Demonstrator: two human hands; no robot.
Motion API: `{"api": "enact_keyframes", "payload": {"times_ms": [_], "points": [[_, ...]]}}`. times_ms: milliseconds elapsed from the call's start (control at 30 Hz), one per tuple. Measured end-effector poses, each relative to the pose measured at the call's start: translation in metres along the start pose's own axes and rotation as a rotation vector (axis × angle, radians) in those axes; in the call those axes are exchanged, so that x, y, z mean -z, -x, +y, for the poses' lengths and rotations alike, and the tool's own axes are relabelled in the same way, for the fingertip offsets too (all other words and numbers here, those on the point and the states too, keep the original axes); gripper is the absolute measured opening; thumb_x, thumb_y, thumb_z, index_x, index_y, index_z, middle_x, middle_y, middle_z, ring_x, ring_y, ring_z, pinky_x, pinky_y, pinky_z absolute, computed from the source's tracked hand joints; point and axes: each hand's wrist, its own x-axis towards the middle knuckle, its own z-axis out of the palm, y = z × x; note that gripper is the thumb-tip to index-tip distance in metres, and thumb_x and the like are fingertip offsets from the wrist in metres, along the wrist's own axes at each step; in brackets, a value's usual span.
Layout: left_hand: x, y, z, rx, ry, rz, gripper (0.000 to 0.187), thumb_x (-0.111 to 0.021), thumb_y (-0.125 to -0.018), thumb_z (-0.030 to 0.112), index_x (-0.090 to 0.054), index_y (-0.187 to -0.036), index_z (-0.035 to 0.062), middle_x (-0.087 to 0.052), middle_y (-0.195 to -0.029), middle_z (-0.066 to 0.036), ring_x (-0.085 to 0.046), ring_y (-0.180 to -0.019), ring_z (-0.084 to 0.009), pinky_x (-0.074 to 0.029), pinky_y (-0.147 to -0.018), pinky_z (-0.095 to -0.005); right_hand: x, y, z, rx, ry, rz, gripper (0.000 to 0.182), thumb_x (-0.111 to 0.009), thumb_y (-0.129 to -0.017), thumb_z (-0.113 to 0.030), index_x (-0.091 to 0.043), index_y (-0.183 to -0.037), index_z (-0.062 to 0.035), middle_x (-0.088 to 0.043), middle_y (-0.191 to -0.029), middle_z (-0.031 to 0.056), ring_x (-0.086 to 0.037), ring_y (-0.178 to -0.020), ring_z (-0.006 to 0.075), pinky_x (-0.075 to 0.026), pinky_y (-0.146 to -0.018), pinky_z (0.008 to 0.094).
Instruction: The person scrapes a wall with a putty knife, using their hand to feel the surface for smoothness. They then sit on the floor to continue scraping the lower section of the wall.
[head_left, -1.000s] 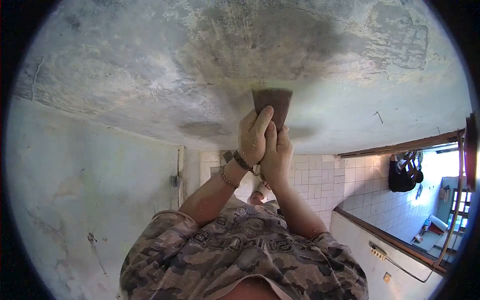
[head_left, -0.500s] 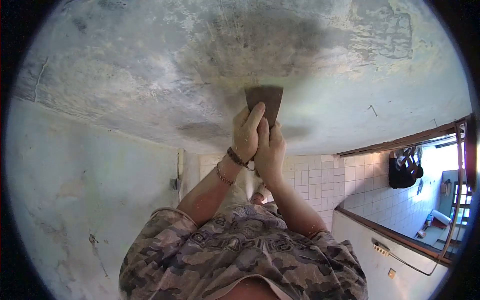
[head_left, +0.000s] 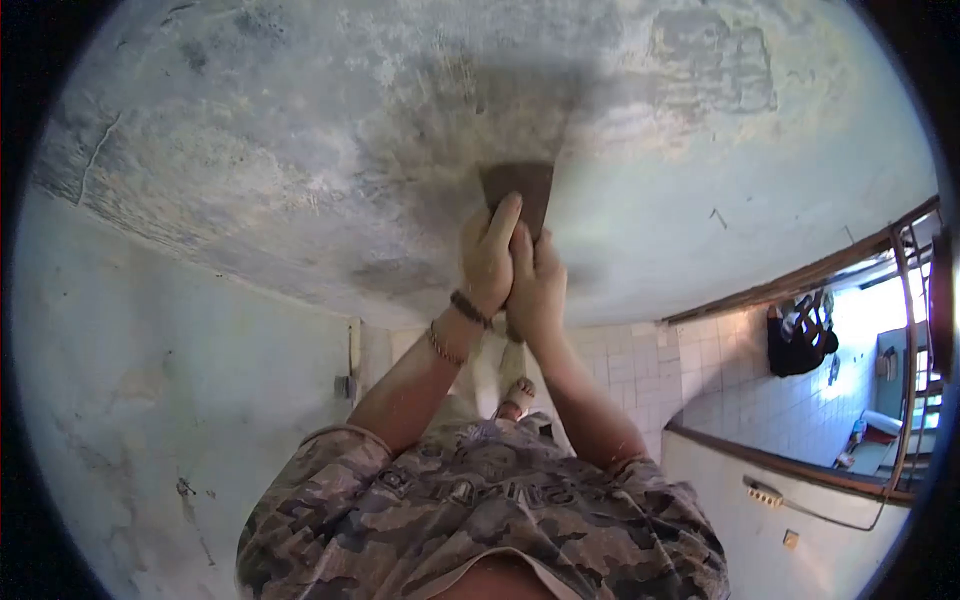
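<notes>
A dark, flat scraper blade (head_left: 521, 188) lies against the mottled grey wall (head_left: 420, 130) in front of me. Both hands grip the tool from below, pressed together. My left hand (head_left: 487, 258) is closed round it, its thumb reaching up onto the blade; bracelets circle that wrist. My right hand (head_left: 537, 285) is closed beside it, with fingers up near the blade's base. The handle is hidden inside my hands. Grey patches and rough, peeled areas mark the wall surface round the blade.
At the right, beyond a wooden frame (head_left: 780, 288), a person in dark clothing (head_left: 795, 345) is low on the tiled floor (head_left: 735, 385). A socket strip with a cable (head_left: 765, 494) is on the lower right wall. A pale wall (head_left: 200, 370) stands at the left.
My hands and the scraper appear slightly further left and the blade a little higher in view. The view has shifted, and more of my foot shows below.
</notes>
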Motion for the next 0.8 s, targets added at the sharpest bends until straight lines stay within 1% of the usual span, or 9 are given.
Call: {"api": "enact_keyframes", "payload": {"times_ms": [100, 167, 200, 267, 333, 467, 567, 700, 800], "points": [[0.001, -0.003, 0.018, -0.034, -0.088, -0.165, 0.035, -0.058, -0.094, 0.028, -0.060, -0.071, 0.0024, -0.055, -0.064, -0.001, -0.049, -0.057, -0.0090, -0.039, -0.052, -0.0270, 0.004, 0.003, 0.003, 0.177, -0.274, 0.140, 0.030, -0.051, -0.098, -0.027, -0.058, -0.100, 0.0025, -0.065, -0.077, 0.0189, -0.061, -0.061, 0.0286, -0.048, -0.058, 0.0391], [0.014, -0.007, 0.015, 0.109, -0.327, -0.486, 0.033, -0.058, -0.094, 0.030, -0.063, -0.078, 0.0022, -0.060, -0.067, -0.002, -0.056, -0.055, -0.0107, -0.044, -0.050, -0.0257, 0.013, 0.006, 0.005, -0.154, -0.617, -0.039, 0.028, -0.052, -0.098, -0.026, -0.059, -0.098, 0.0017, -0.064, -0.072, 0.0106, -0.053, -0.054, 0.0130, -0.044, -0.049, 0.0301], [0.025, -0.004, 0.003, 0.107, -0.325, -0.491, 0.033, -0.058, -0.094, 0.030, -0.063, -0.078, 0.0022, -0.060, -0.067, -0.002, -0.056, -0.055, -0.0107, -0.044, -0.050, -0.0257, 0.015, 0.011, 0.011, -0.150, -0.616, -0.034, 0.028, -0.052, -0.098, -0.026, -0.059, -0.098, 0.0017, -0.064, -0.072, 0.0106, -0.053, -0.054, 0.0130, -0.044, -0.049, 0.0301], [0.050, 0.014, -0.038, 0.499, -0.088, -0.599, 0.033, -0.058, -0.094, 0.036, -0.066, -0.098, 0.0032, -0.063, -0.086, -0.002, -0.059, -0.071, -0.0105, -0.049, -0.065, -0.0265, 0.017, 0.036, 0.039, -0.303, -0.550, -0.029, 0.027, -0.053, -0.097, -0.025, -0.060, -0.098, 0.0011, -0.061, -0.069, 0.0039, -0.050, -0.054, 0.0056, -0.038, -0.045, 0.0238], [0.065, 0.037, -0.057, 0.797, -0.182, -0.534, 0.030, -0.057, -0.095, 0.033, -0.066, -0.103, 0.0054, -0.065, -0.091, -0.003, -0.063, -0.074, -0.0131, -0.053, -0.067, -0.0252, 0.016, 0.066, 0.067, -0.416, -0.351, -0.070, 0.021, -0.052, -0.097, -0.021, -0.057, -0.094, -0.0007, -0.053, -0.062, 0.0019, -0.046, -0.044, 0.0080, -0.038, -0.039, 0.0259], [0.106, 0.078, -0.099, 0.841, 0.156, -0.487, 0.026, -0.059, -0.094, 0.033, -0.066, -0.093, 0.0087, -0.066, -0.078, -0.001, -0.062, -0.066, -0.0125, -0.051, -0.061, -0.0268, 0.001, 0.123, 0.100, -0.521, -0.227, -0.209, 0.023, -0.060, -0.093, -0.019, -0.060, -0.103, 0.0018, -0.055, -0.066, 0.0011, -0.053, -0.054, 0.0097, -0.042, -0.045, 0.0251], [0.141, 0.072, -0.106, 0.826, 0.154, -0.383, 0.026, -0.059, -0.094, 0.031, -0.067, -0.098, 0.0061, -0.067, -0.083, -0.002, -0.064, -0.071, -0.0132, -0.051, -0.066, -0.0270, -0.008, 0.133, 0.076, -0.601, -0.348, -0.405, 0.023, -0.057, -0.095, -0.020, -0.058, -0.111, -0.0020, -0.060, -0.066, 0.0038, -0.048, -0.042, 0.0090, -0.037, -0.037, 0.0210], [0.155, 0.061, -0.045, 0.743, 0.194, -0.361, 0.025, -0.060, -0.093, 0.028, -0.067, -0.099, 0.0039, -0.065, -0.080, -0.001, -0.061, -0.067, -0.0115, -0.050, -0.064, -0.0243, -0.034, 0.154, 0.045, -0.724, -0.263, -0.395, 0.026, -0.054, -0.098, -0.027, -0.056, -0.110, -0.0034, -0.059, -0.066, 0.0027, -0.048, -0.041, 0.0081, -0.036, -0.036, 0.0206], [0.160, 0.058, -0.047, 0.661, 0.107, -0.325, 0.021, -0.061, -0.093, 0.024, -0.066, -0.097, 0.0040, -0.062, -0.078, 0.000, -0.058, -0.067, -0.0089, -0.049, -0.062, -0.0232, -0.054, 0.167, 0.049, -0.583, -0.392, -0.321, 0.027, -0.050, -0.100, -0.031, -0.056, -0.105, -0.0054, -0.056, -0.064, 0.0014, -0.047, -0.040, 0.0082, -0.035, -0.035, 0.0203]]}}
